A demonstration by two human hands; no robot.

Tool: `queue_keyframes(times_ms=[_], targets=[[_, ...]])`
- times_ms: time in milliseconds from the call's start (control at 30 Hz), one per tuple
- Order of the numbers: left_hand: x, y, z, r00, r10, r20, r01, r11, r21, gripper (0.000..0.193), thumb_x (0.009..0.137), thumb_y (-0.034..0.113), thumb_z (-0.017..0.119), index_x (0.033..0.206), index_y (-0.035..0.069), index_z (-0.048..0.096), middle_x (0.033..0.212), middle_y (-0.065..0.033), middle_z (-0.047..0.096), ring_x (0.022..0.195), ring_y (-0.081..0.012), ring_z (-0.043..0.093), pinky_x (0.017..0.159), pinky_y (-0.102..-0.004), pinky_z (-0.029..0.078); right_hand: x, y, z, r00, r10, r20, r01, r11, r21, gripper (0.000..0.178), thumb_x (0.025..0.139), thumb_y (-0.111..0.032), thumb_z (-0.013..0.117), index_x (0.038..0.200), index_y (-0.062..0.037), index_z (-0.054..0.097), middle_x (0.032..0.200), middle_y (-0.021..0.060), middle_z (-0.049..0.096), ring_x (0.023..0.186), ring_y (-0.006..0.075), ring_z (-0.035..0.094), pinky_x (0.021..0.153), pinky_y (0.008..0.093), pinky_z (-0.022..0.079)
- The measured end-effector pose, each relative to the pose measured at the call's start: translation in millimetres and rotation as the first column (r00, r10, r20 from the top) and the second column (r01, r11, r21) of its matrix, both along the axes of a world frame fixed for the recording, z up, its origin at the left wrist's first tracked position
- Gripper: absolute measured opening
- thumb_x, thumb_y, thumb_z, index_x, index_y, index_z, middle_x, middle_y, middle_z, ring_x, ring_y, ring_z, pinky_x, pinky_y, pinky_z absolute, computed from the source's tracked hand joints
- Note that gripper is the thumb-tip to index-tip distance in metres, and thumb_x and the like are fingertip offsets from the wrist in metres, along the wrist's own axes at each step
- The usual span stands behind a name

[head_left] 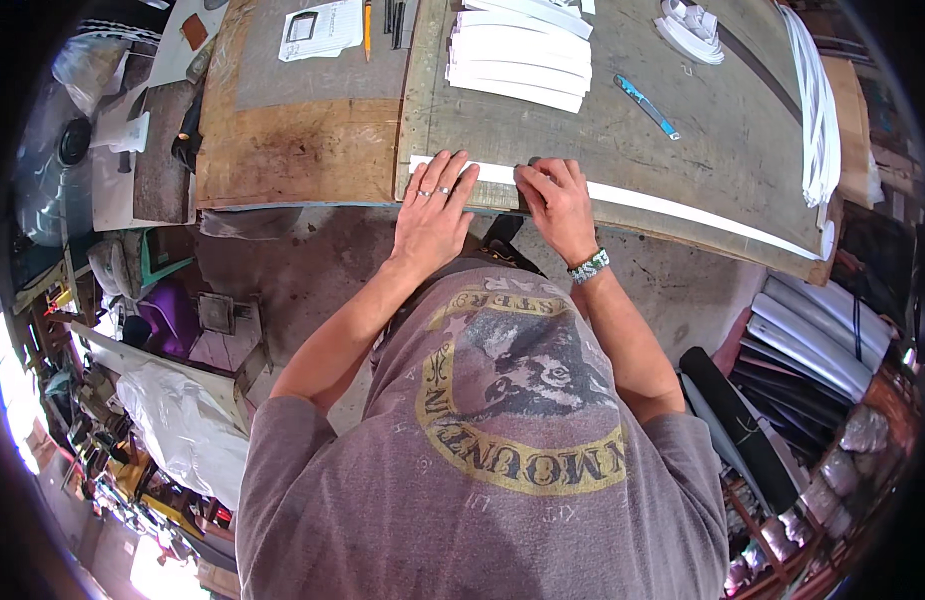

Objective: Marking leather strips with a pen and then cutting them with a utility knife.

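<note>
A long white strip (682, 207) runs along the near edge of the worktable (622, 130). My left hand (437, 205) lies flat across it near its left end, fingers slightly spread. Farther right along the same strip, my right hand (557, 200) is closed in a pinch, with its fingertips down at the strip. Something small and dark shows at those fingertips, too covered to name. Beyond the right hand lies a blue utility knife (646, 106). A stack of cut white strips (520, 55) rests farther back on the table.
A coil of white strip (690, 35) and a hanging bundle of white strips (814, 110) are at the right. A paper with a sketch (322, 30) and an orange pencil (367, 30) lie at the back left. Rolled material (817, 325) leans below on the right.
</note>
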State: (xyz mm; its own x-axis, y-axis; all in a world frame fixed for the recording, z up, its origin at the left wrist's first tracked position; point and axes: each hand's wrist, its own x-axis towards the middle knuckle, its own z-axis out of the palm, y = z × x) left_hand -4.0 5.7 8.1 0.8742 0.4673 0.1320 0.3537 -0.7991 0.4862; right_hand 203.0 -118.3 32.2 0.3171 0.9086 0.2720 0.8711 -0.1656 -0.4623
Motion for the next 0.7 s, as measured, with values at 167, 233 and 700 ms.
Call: queue_keyframes(times_ms=[167,233,700], targets=[[0,-1,-3,1.000,-0.007,0.001,0.007,1.000,0.026,0.074,0.090,0.021,0.077,0.158,0.010,0.049,0.168,-0.0097,0.041,0.160,-0.0303,0.031,0.132,-0.0488,0.025,3,-6,5,1.000,-0.009,-0.004,0.008,0.998,-0.056,0.025,0.092,-0.009,0.079,0.116,-0.0101,0.077,0.111,0.0072,0.069,0.101,0.0315,0.062,0.087,0.0441,0.052],[-1,2,-2,1.000,-0.020,0.009,0.020,1.000,0.018,0.074,0.090,0.020,0.077,0.157,0.009,0.050,0.168,-0.0097,0.042,0.159,-0.0304,0.033,0.131,-0.0491,0.026,9,-17,1,0.998,-0.056,-0.029,0.055,0.998,-0.044,0.027,0.091,-0.010,0.079,0.118,-0.0102,0.076,0.113,0.0071,0.069,0.102,0.0314,0.062,0.089,0.0445,0.051],[-1,1,-7,1.000,-0.002,-0.020,0.004,0.997,0.077,0.076,0.092,0.019,0.076,0.162,0.013,0.047,0.170,-0.0073,0.040,0.160,-0.0287,0.032,0.132,-0.0490,0.025,30,-54,1,0.997,-0.076,0.015,0.077,0.996,-0.039,0.033,0.092,-0.009,0.078,0.124,-0.0148,0.074,0.126,0.0081,0.067,0.106,0.0306,0.062,0.092,0.0453,0.052]])
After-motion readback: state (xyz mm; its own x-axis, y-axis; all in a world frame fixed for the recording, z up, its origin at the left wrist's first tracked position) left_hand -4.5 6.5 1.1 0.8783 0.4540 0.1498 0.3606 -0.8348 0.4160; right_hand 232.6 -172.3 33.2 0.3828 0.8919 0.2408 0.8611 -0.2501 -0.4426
